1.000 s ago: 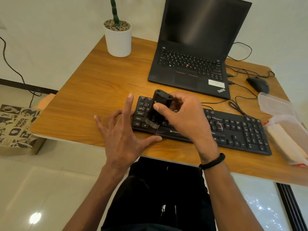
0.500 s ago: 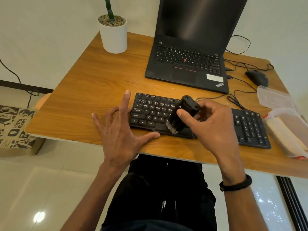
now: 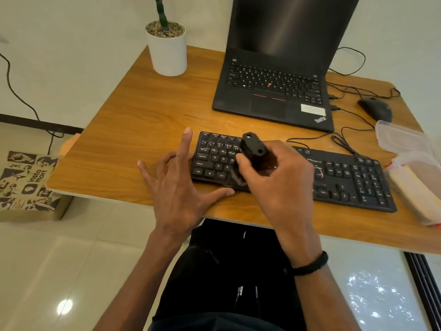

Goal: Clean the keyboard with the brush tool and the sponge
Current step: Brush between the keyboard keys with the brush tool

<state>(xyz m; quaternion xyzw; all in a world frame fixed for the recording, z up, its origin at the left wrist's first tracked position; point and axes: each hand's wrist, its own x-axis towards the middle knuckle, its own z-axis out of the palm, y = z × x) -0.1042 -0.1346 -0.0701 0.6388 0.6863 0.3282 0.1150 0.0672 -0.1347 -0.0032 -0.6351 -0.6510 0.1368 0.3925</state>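
Observation:
A black keyboard lies along the near edge of the wooden desk. My right hand grips a black brush tool, tilted, with its blurred bristles down on the bottom row near the space bar. My left hand lies flat with fingers spread at the keyboard's left end, thumb along its front edge. A pale sponge sits in a clear plastic container at the right edge of the desk.
An open black laptop stands behind the keyboard. A white plant pot is at the far left, a black mouse and cables at the far right. A clear lid lies by the container. A printed box rests on the floor.
My right hand has swept the brush rightward along the keyboard's lower rows and then back left toward the middle. My left hand has stayed flat at the left end.

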